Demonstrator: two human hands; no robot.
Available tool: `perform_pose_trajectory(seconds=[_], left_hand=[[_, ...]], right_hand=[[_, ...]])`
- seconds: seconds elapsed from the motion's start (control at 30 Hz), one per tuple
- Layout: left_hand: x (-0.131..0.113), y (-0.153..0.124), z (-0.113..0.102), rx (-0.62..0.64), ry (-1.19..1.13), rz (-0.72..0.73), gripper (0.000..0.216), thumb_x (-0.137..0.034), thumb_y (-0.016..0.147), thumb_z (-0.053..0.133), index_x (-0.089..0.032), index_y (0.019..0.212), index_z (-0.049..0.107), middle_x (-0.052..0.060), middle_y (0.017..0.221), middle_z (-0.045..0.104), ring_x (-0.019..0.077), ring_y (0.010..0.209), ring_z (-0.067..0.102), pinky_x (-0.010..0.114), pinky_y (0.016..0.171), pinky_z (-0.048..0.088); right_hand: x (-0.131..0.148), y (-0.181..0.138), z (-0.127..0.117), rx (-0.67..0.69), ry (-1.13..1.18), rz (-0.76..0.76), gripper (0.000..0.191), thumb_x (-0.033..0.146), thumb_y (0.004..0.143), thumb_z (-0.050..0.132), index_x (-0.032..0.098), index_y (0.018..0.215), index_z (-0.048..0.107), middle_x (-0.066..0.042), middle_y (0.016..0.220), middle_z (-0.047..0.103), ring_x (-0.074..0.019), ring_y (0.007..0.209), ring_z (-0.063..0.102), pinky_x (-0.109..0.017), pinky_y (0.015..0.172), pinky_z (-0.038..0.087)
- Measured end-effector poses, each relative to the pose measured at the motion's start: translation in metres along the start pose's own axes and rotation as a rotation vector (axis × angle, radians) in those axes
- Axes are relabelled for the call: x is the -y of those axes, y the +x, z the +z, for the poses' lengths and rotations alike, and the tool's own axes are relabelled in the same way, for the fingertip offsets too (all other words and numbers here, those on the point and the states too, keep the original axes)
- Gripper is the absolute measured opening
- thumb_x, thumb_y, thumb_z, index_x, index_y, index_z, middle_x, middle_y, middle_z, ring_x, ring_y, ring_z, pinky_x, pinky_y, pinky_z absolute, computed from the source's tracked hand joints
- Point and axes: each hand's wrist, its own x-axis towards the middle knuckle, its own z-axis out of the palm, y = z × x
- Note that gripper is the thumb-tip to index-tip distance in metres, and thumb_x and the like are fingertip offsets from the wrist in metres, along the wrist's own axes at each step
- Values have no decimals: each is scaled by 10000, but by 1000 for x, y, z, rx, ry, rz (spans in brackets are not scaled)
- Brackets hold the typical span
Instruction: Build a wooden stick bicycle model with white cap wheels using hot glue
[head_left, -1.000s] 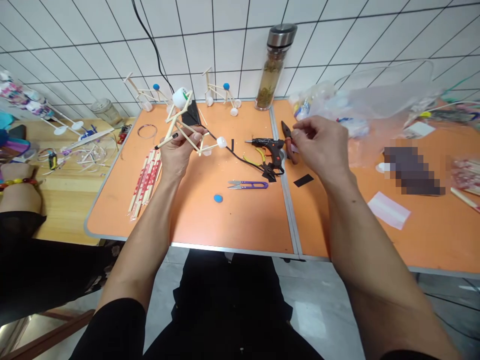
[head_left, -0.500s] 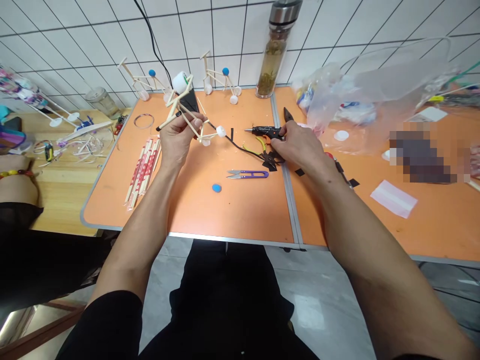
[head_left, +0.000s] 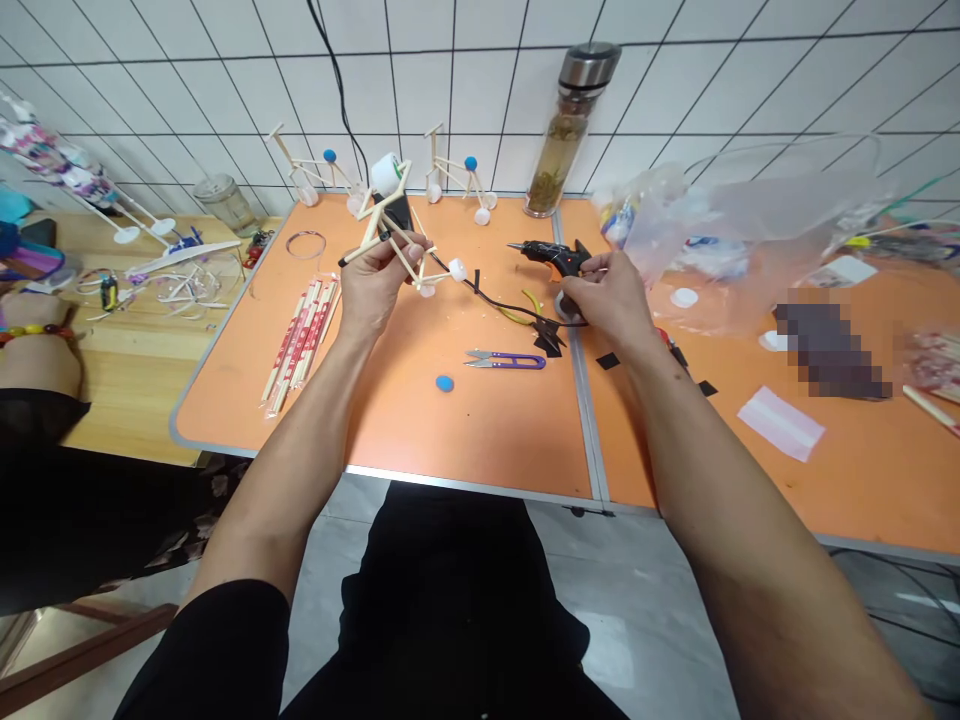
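Note:
My left hand (head_left: 379,285) is closed around a small frame of glued wooden sticks (head_left: 412,262) with white round wheels and a black-tipped end, held above the table. My right hand (head_left: 611,295) grips the handle of a black glue gun (head_left: 546,252), whose nozzle points left. Part of that handle is hidden by my fingers. Beneath the gun lie yellow-handled pliers (head_left: 532,306) and a partly covered grey roll (head_left: 566,305). Purple thread snips (head_left: 510,360) and a blue disc (head_left: 444,383) rest nearer the front edge.
Two similar stick models (head_left: 309,170) with blue discs stand by the tiled wall. Wrapped chopsticks (head_left: 300,340) lie at left. A glass tea bottle (head_left: 559,150) and a plastic bag (head_left: 750,220) occupy the back right. Another person's arm (head_left: 37,350) rests at far left.
My right hand has lifted the glue gun slightly off the table, uncovering the grey roll. The left hand still holds the stick frame. The view has shifted a little.

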Motion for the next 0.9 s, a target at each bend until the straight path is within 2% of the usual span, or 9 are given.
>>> perform_pose_trajectory(seconds=[0.13, 0.27, 0.33, 0.43, 0.53, 0.6, 0.7, 0.83, 0.9], left_hand=[[9, 6, -5, 48, 13, 104, 189, -383, 884, 1014, -249, 849, 887, 34, 994, 884, 163, 819, 790, 264, 684, 621], [19, 13, -13, 99, 64, 272, 360, -618, 873, 999, -269, 905, 916, 30, 941, 881, 156, 734, 760, 277, 634, 610], [18, 13, -15, 119, 99, 332, 415, -683, 904, 956, -274, 968, 939, 32, 915, 875, 152, 711, 753, 282, 636, 614], [13, 9, -16, 109, 144, 374, 464, -724, 926, 924, -267, 1005, 945, 45, 944, 884, 158, 718, 765, 295, 653, 630], [9, 6, -16, 105, 157, 400, 453, -714, 934, 927, -266, 1005, 933, 56, 1023, 902, 173, 752, 795, 315, 684, 659], [8, 6, -17, 109, 166, 420, 436, -700, 959, 915, -269, 1027, 927, 57, 1049, 906, 178, 774, 810, 324, 706, 673], [9, 7, -20, 124, 202, 463, 420, -693, 994, 885, -283, 1078, 924, 55, 1086, 908, 185, 833, 831, 335, 749, 693], [10, 8, -20, 143, 221, 517, 342, -635, 1030, 872, -302, 1084, 929, 56, 1144, 914, 227, 1030, 876, 369, 855, 732], [10, 7, -20, 142, 223, 537, 316, -613, 1039, 869, -305, 1073, 935, 56, 1147, 918, 241, 1093, 882, 395, 916, 742]], right_hand=[[21, -13, -9, 165, 546, 245, 341, 211, 841, 854, 253, 1063, 598, -47, 907, 778, -202, 766, 776, -257, 560, 592], [41, -27, -26, 379, 818, 350, 150, 109, 949, 816, 204, 949, 701, -76, 895, 772, -150, 749, 758, -138, 426, 423], [47, -31, -32, 454, 915, 388, 154, 82, 966, 779, 206, 914, 705, -59, 862, 732, -143, 750, 737, -141, 448, 453], [55, -36, -36, 543, 1052, 398, 223, 101, 884, 874, 231, 913, 696, 3, 800, 626, -98, 708, 608, -152, 578, 558], [63, -42, -35, 613, 1106, 354, 331, 190, 779, 1002, 242, 906, 701, 40, 752, 507, -86, 672, 457, -150, 578, 524], [70, -47, -37, 609, 1126, 296, 349, 241, 747, 1032, 233, 915, 726, 19, 817, 570, -79, 663, 403, -156, 545, 488], [82, -54, -43, 597, 1119, 194, 380, 350, 774, 1041, 221, 1038, 801, -42, 1081, 736, -60, 638, 344, -189, 503, 451], [98, -62, -54, 616, 934, 65, 473, 509, 833, 1043, 221, 1123, 807, -88, 1179, 793, -59, 592, 380, -213, 399, 209], [106, -64, -58, 622, 835, -9, 466, 532, 862, 1032, 229, 1121, 791, -101, 1187, 818, -63, 583, 440, -220, 403, 164]])
